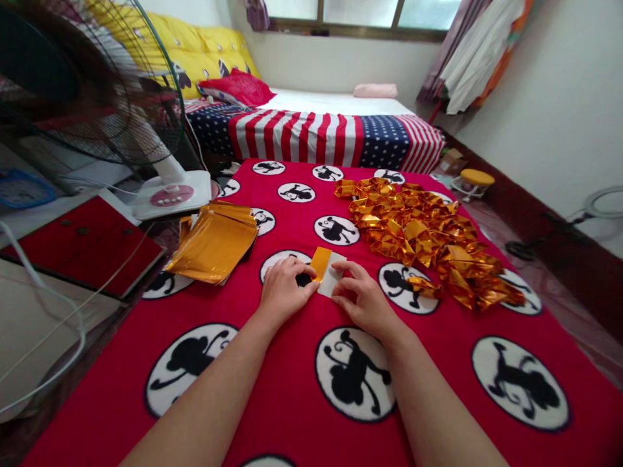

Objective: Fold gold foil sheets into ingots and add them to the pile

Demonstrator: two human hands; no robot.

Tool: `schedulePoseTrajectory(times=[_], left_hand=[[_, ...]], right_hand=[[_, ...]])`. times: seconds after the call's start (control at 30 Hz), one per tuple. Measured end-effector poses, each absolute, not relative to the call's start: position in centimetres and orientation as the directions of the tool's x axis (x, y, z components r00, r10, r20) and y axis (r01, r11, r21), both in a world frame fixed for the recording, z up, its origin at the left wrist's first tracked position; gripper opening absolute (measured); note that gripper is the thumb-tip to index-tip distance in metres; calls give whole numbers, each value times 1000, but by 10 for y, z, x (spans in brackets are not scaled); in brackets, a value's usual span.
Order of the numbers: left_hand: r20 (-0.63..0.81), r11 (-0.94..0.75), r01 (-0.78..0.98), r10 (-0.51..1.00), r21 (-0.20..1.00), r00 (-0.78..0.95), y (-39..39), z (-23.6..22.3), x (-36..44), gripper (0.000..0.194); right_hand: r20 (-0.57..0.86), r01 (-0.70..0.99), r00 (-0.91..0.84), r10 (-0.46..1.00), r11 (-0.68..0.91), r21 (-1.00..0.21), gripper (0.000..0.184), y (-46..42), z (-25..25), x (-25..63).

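A small sheet of gold foil paper [321,261] lies partly folded on the red cloth, with a gold strip on its left and its pale back showing on its right. My left hand [288,290] grips the sheet's left edge between thumb and fingers. At the right edge, the bent fingers of my right hand [359,295] pinch the pale part. To the left is a stack of flat gold foil sheets [214,240]. A heap of folded gold foil pieces [413,227] spreads out on the right, with one small piece [423,286] lying apart nearer my right hand.
The red cloth [272,402] with black monkey figures in white circles covers the work surface. A standing fan [170,188] is at the left, beside a red-topped cabinet [82,240]. Behind is a bed [311,136]; a yellow stool [477,177] stands at the right.
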State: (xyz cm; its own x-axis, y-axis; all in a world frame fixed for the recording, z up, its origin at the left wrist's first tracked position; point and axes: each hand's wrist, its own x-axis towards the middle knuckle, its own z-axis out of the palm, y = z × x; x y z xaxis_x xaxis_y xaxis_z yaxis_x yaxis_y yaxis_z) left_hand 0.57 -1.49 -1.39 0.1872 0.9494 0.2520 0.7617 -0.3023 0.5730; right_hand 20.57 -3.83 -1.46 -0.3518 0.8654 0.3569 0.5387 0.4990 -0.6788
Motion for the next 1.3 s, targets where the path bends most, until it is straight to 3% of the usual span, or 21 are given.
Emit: schedulePoseTrajectory(times=[0.5,1.0,1.3], left_hand=[[246,-288,773,953,565,175,-14,-14,7,11],[233,-281,786,956,551,179,-16,-12,7,14],[238,-283,783,955,553,177,-15,-12,7,14]], right_hand=[[302,566,-395,868,488,-664,13,-40,-13,204],[408,579,-321,855,518,-630,13,-35,-18,198],[369,471,-255,894,448,-760,10,-30,-21,200]])
